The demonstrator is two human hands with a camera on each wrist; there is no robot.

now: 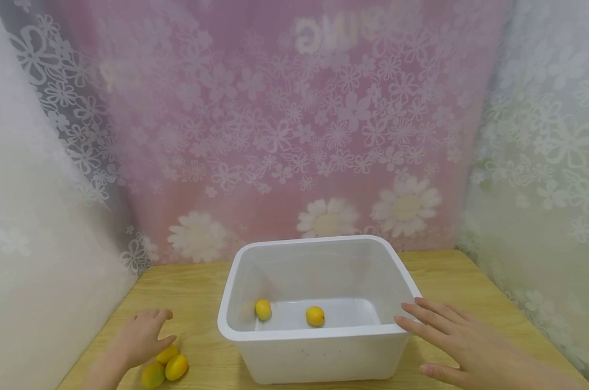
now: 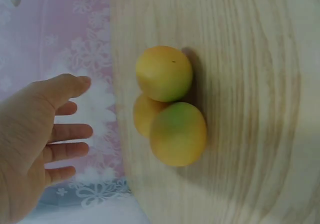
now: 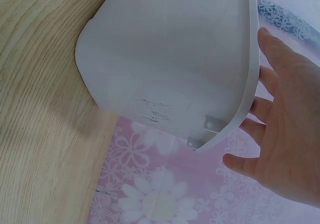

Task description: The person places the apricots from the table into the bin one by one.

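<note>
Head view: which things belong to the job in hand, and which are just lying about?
Likely the job:
tub, by the right fingers
two fruits in it
three fruits by the left fingers

Just surroundings:
table
curtain

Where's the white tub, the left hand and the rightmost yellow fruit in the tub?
White tub [image 1: 324,360]: head view, front wall.
Left hand [image 1: 141,338]: head view, middle of the hand.
Rightmost yellow fruit [image 1: 315,316]: head view, its middle.

Left grip [image 1: 142,338] and right grip [image 1: 462,341] are bare — slim-fingered — as are both wrists [image 1: 111,364].
</note>
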